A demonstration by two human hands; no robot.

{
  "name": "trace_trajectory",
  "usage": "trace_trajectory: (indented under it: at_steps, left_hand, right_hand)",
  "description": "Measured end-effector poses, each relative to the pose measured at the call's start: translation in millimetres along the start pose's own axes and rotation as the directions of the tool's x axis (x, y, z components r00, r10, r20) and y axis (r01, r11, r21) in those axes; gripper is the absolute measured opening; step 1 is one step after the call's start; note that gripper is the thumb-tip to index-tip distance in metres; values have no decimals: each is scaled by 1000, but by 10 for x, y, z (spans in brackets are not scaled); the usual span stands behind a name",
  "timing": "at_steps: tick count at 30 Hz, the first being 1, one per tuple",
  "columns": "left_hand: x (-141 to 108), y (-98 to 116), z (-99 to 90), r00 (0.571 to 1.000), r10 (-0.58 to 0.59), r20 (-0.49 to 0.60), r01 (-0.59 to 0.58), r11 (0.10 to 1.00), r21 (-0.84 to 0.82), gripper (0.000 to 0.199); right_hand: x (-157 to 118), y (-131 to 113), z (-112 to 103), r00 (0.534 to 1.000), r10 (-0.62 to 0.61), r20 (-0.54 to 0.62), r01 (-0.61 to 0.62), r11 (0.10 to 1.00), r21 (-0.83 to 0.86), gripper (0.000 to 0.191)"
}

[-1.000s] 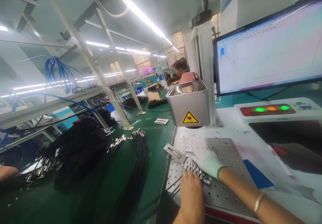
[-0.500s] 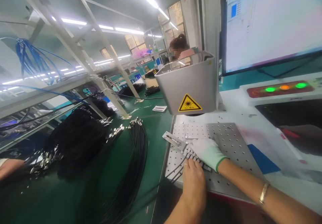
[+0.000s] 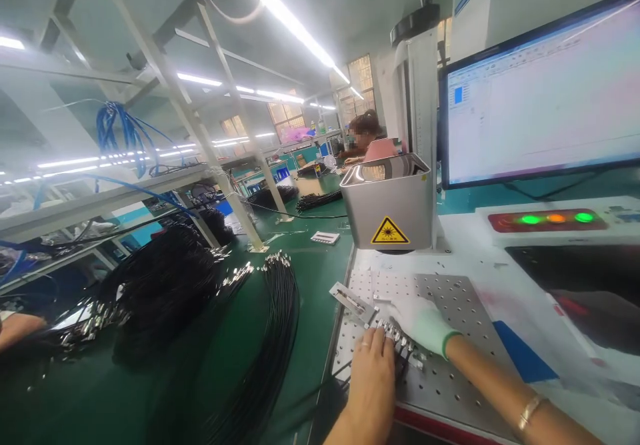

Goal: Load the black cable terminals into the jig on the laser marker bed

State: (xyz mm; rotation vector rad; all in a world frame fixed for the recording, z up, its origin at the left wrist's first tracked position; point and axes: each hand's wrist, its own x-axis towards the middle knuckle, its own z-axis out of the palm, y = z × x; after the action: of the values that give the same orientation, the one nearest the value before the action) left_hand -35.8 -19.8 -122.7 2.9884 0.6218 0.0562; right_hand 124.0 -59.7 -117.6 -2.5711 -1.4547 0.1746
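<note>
My left hand [image 3: 373, 372], bare with a ring, lies closed over several black cables at the near edge of the perforated metal plate [image 3: 445, 292]. Silver cable connectors [image 3: 397, 335] fan out in a row just beyond its fingertips. My right hand [image 3: 420, 322] wears a white glove with a green cuff and rests against the far side of that row; its fingers are blurred, and whether they grip a connector is unclear. A slotted metal fixture [image 3: 353, 302] sits at the plate's left edge, close to both hands.
Above the plate hangs a grey laser head [image 3: 387, 208] with a yellow warning sign. On the green table [image 3: 315, 278] lie a cable bundle [image 3: 280, 312] and a large black cable pile [image 3: 160, 285]. A monitor [image 3: 540, 98] stands right. Another person's hand [image 3: 20, 330] shows far left.
The view has tilted up, so the scene sits lower. My left hand has shifted slightly left along the cables, and more of the connector row shows between my hands.
</note>
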Motion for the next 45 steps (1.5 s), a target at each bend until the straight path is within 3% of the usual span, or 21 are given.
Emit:
trace_trajectory:
  at_steps: [4,9,13,16,19,22,25,30,32,37,45]
  left_hand:
    - [85,-53,127,996,89,-13,-89,996,33,38]
    - [149,-61,190,994,113,2,-113,994,-5,37]
    - [138,-46,121,994,110,-16,-111,992,-54,39]
    - [122,-52,24,994,101,33,-98,991,-93,39]
    - [102,-64,-77,993,90,70,-80,988,-129,43]
    - [75,-58,-135,997,71,22,-66,984,-164,45]
    - [48,-36,-134,991,126,-39,-131,976,-176,40]
    - [10,-1,-78,977,213,-20,-214,967,-141,33]
    - [-9,7,-76,984,180,-5,-180,977,-115,33]
    - [-24,11,-95,997,-53,49,55,998,-29,29]
    - [131,38,161,993,-98,-61,105,987,120,22]
  right_hand:
    - [3,36,45,1000,5,-9,-5,1000,25,46]
    - [24,97,114,1000,1,8,-1,999,48,50]
    - [73,74,84,1000,-15,24,14,998,65,53]
    - [63,73,5,999,-40,14,39,994,104,49]
    - [-35,140,-70,998,-69,-11,70,988,138,43]
    - [-182,226,-95,997,-74,-27,77,986,149,40]
    - [-267,267,-77,998,-59,-21,61,987,147,39]
    - [-172,211,-30,1000,2,11,-3,994,108,39]
    - [-108,148,-29,999,36,25,-37,996,78,41]
    - [-20,-63,-54,994,78,70,-77,997,-27,42]
    - [48,-191,19,996,22,85,-10,990,-138,36]
